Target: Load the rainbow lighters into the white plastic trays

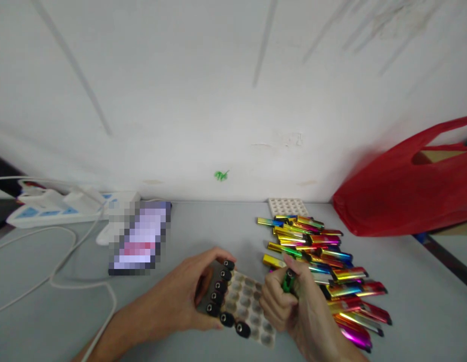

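A pale tray with rows of round holes [245, 303] is held by my left hand [193, 289], whose thumb and fingers wrap round its left end. Several black-topped pieces [217, 296] stand in the left column and along the near edge of the tray; the other holes in view hold none. My right hand [293, 301], over the tray's right side, is closed round a small green piece with a dark end [289, 280]. Just beyond and to the right of that hand lies a pile of shiny multicoloured metallic tubes [312, 246].
A second white holed tray [288, 206] lies by the wall, behind the pile. At the right is a red bag [410, 181]. On the left are a pixelated phone [143, 239], a white power strip [63, 208] and loose white cables [80, 285], one crossing my left forearm.
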A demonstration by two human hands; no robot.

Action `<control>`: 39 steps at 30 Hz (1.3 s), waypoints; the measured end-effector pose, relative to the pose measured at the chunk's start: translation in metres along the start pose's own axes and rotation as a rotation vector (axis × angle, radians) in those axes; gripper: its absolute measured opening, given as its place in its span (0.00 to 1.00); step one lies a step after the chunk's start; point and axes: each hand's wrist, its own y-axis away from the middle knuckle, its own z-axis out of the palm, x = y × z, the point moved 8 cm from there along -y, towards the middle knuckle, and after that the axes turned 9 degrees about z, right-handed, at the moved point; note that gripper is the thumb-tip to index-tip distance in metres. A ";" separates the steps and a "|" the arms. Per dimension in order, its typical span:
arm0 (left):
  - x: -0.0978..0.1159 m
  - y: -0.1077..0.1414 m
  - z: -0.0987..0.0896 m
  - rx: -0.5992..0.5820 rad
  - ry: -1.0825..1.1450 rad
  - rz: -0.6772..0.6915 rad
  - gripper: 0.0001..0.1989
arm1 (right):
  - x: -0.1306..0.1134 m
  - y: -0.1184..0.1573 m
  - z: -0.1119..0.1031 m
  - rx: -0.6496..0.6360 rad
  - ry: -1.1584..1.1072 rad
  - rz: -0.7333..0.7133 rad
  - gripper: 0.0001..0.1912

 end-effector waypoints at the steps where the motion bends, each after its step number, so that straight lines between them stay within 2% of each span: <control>1: -0.001 0.000 0.000 -0.004 -0.003 0.001 0.40 | 0.000 0.001 0.000 0.008 0.000 -0.004 0.44; 7: -0.002 0.001 -0.002 0.014 -0.028 0.000 0.39 | -0.002 0.003 0.002 0.036 0.004 -0.018 0.43; 11: -0.002 0.000 0.000 -0.011 -0.010 0.002 0.39 | 0.005 -0.002 -0.007 0.040 0.006 0.034 0.46; 14: 0.000 0.000 0.000 -0.004 -0.039 0.003 0.38 | 0.013 -0.003 -0.013 0.031 0.051 0.063 0.44; 16: 0.001 0.000 -0.001 0.002 -0.068 0.000 0.39 | 0.011 0.000 -0.018 0.110 0.131 0.004 0.39; 18: 0.001 0.000 -0.003 0.012 -0.089 -0.001 0.40 | 0.000 0.007 -0.021 0.232 0.277 -0.122 0.33; 21: 0.000 0.000 -0.004 0.014 -0.106 0.005 0.41 | -0.019 0.019 -0.012 0.337 0.569 -0.325 0.26; 24: -0.001 -0.001 -0.005 0.008 -0.116 0.018 0.41 | -0.023 0.021 -0.005 0.314 0.739 -0.378 0.22; 29: 0.001 0.000 -0.005 0.010 -0.096 0.043 0.39 | -0.014 0.019 -0.009 0.282 0.736 -0.303 0.19; 32: 0.000 0.001 -0.005 0.015 -0.094 0.049 0.40 | -0.009 0.017 -0.002 0.204 0.816 -0.292 0.19; 35: -0.001 0.001 -0.005 0.024 -0.094 0.044 0.42 | -0.013 0.019 0.008 0.185 0.966 -0.383 0.16; 39: 0.001 0.001 -0.003 0.014 -0.088 0.060 0.40 | -0.022 0.025 0.023 0.164 1.193 -0.572 0.09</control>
